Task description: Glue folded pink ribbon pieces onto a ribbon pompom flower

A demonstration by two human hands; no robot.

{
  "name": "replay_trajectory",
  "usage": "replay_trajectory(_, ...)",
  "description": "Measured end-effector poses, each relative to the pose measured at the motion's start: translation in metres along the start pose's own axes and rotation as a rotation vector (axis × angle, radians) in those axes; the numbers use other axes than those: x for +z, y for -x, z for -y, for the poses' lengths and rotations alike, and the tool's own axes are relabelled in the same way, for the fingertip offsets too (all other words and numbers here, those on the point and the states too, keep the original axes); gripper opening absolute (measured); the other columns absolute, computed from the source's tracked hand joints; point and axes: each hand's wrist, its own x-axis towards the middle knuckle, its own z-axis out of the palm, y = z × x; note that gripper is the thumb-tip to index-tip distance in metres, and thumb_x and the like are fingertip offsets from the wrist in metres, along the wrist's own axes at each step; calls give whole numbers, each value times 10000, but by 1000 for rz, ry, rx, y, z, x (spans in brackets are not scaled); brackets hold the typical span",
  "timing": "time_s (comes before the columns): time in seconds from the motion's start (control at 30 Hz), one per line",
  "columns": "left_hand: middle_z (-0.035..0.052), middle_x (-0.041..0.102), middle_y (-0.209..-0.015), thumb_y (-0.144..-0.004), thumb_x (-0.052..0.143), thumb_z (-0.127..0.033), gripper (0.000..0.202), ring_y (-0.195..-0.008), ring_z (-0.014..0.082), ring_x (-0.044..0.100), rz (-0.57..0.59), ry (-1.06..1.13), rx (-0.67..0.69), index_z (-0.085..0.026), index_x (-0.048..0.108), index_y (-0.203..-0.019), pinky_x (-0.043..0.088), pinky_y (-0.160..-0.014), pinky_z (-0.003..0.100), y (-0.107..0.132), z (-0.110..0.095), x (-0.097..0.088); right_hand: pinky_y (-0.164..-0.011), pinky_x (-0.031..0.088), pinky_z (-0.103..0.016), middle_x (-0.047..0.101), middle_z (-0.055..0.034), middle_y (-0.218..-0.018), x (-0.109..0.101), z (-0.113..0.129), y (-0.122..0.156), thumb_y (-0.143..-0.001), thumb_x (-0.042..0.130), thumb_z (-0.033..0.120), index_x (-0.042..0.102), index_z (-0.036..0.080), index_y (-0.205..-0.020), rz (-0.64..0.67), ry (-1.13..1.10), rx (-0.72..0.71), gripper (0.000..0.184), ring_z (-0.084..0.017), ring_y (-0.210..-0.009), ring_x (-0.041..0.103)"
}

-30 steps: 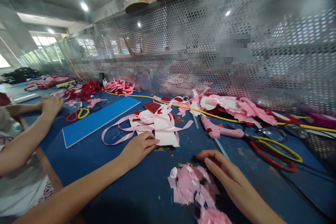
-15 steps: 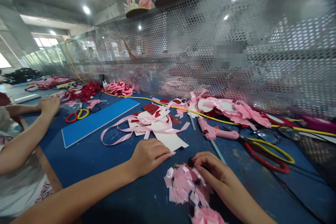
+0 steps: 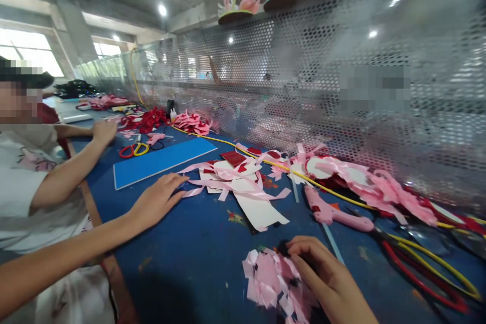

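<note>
My left hand (image 3: 157,201) lies open and flat on the blue table (image 3: 197,258), its fingertips at the end of a loop of pink ribbon (image 3: 228,178). The ribbon is tangled over white card pieces (image 3: 260,211). At the bottom right, my right hand (image 3: 324,276) is curled, fingers pressed together on a pile of small pink paper pieces (image 3: 268,278). A small dark thing (image 3: 283,248) sits at its fingertips; what the fingers hold is hidden.
A co-worker sits at the left, one hand (image 3: 104,131) resting on the table. Around them lie a blue board (image 3: 163,159), small scissors (image 3: 132,150), a pink glue gun (image 3: 337,215), large red-yellow scissors (image 3: 429,268), a yellow cable (image 3: 224,143), pink petals (image 3: 379,187) and a perforated metal wall (image 3: 304,76).
My left hand has slid left, off the white card, to the ribbon's end. My right hand has curled its fingers and stays on the pink pile. The view has turned left.
</note>
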Motion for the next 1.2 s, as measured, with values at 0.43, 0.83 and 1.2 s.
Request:
replay_trajectory(0.43, -7, 711, -748, -756, 593, -472, 257, -694, 188, 627, 10, 96, -223, -241, 705, -740, 439, -631, 253, 8, 23, 11, -684, 483, -259, 605, -50, -822, 1, 1, 0, -800, 516, 432, 597, 217, -718, 26, 1, -12, 244, -188, -758, 597)
replay_trajectory(0.83, 14, 690, -804, -774, 565, -430, 244, -732, 189, 597, -49, 148, -218, -240, 714, -807, 428, -666, 262, 6, 9, 17, -580, 461, -247, 585, -34, -752, 1, 8, 1, -754, 555, 402, 604, 194, -694, -44, -127, 71, 222, -166, -669, 567)
replay_trajectory(1.2, 16, 692, -638, -648, 650, -527, 335, -621, 185, 615, 3, 189, -317, -195, 692, -645, 406, -549, 232, 4, 11, 15, -810, 484, -328, 647, -68, -972, 4, 3, 7, -800, 496, 350, 584, 213, -979, 23, -50, 85, 242, -206, -906, 614)
